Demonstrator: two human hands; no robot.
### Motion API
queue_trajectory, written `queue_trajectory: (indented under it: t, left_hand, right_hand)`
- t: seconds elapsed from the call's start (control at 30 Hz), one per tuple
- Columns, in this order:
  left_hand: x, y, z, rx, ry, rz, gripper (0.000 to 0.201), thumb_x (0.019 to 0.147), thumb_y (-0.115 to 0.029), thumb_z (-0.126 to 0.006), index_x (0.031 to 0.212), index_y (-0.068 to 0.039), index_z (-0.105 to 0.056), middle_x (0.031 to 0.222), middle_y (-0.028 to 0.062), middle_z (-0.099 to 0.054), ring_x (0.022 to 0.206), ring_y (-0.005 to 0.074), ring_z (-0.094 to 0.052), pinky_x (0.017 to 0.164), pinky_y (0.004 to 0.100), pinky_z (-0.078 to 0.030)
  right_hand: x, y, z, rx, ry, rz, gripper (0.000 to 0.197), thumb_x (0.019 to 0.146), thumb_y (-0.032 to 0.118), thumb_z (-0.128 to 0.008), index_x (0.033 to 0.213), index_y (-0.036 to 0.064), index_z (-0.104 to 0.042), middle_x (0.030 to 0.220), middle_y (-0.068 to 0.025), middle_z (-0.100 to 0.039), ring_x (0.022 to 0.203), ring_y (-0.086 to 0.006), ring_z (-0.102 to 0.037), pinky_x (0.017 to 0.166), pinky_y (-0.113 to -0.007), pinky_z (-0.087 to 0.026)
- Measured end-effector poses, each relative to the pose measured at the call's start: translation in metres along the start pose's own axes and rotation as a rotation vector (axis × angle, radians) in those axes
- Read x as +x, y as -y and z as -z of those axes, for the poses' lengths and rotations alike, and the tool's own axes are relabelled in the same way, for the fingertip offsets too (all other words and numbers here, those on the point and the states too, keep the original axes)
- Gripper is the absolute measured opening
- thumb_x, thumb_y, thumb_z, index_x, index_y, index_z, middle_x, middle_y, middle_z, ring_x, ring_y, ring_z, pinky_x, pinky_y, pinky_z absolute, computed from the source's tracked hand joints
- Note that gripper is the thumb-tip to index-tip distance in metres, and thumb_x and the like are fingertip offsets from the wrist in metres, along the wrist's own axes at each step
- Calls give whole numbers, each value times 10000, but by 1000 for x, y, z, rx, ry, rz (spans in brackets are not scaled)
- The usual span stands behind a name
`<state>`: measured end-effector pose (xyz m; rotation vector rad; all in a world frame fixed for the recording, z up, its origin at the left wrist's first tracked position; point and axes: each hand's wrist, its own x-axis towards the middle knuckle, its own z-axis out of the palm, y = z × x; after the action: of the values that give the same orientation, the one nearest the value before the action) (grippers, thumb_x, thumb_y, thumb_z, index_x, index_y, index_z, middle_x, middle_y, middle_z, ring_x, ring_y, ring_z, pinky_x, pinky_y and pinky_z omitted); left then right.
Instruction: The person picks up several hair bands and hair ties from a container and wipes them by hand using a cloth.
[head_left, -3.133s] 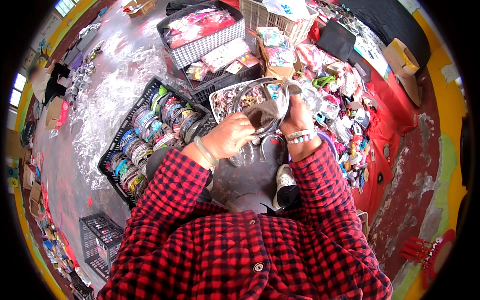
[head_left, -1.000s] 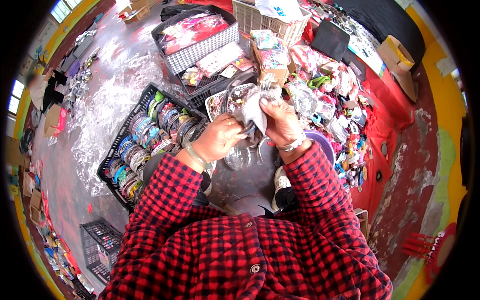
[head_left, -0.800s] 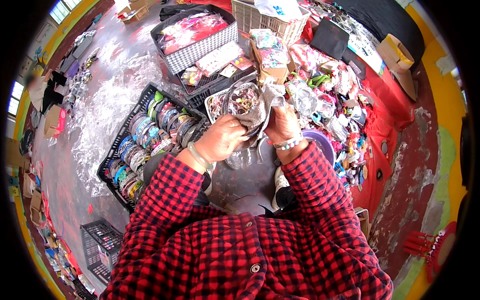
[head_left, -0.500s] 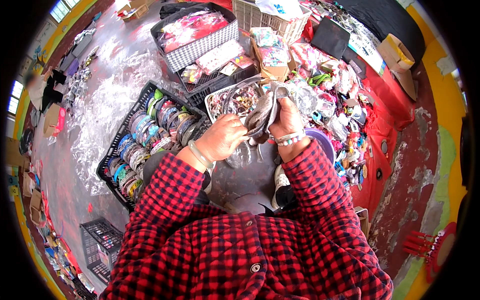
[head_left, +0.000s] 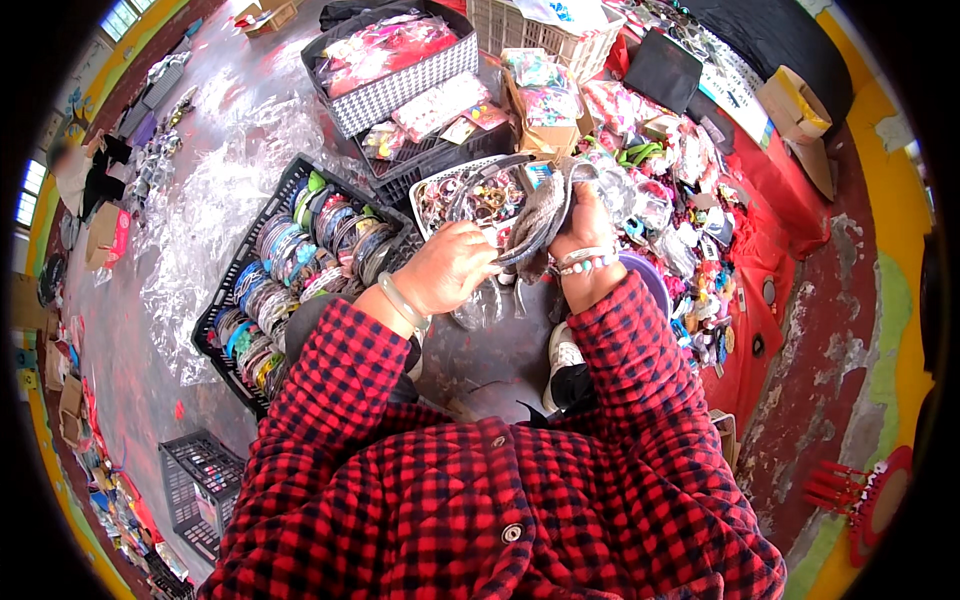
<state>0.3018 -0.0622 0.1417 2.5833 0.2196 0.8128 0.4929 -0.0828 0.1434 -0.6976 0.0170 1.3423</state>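
Observation:
Grey fabric headbands [head_left: 538, 222] are bunched between my two hands, in front of my body. My right hand [head_left: 585, 230] is closed around their right side, the thumb upward. My left hand [head_left: 447, 266] pinches at their lower left end, its fingertips pressed together, and a thin dark band arches up from there. Exactly how many bands are in the bunch cannot be made out. Just beyond the hands, a white basket [head_left: 428, 212] holds hair accessories in mixed colours. Clear plastic packaging [head_left: 478, 308] lies beneath my left fingers.
To the left, a black crate [head_left: 235, 368] is packed with rows of headbands. Stacked bins [head_left: 400, 100] and a cardboard box [head_left: 548, 140] stand ahead. A heap of bagged accessories [head_left: 690, 250] covers red cloth on the right. A purple basin [head_left: 650, 285] sits beside my right wrist.
The grey bands have turned and fanned out, showing a knitted, curved surface. My right hand has shifted slightly right and upward; my left hand has barely moved.

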Motion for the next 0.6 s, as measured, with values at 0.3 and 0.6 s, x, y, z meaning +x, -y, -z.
queue_trajectory:
  t: [0.3, 0.6]
  left_hand:
    - [-6, 6, 6, -223, -268, 178, 165, 777, -118, -614, 726, 3, -514, 684, 115, -493, 680, 277, -491, 607, 343, -406]
    - [0, -2, 2, -146, -101, 248, 221, 789, -151, -600, 662, -13, -482, 629, 129, -465, 608, 297, -466, 556, 369, -378]
  right_hand:
    - [50, 28, 49, -564, 341, 416, 320, 818, 231, -474, 1039, 9, -538, 967, -144, -583, 919, -312, -557, 815, -394, -432]
    - [-20, -16, -11, -126, 433, -83, 209, 839, 148, -540, 1027, 59, -524, 944, -62, -590, 851, -195, -584, 770, -352, -486]
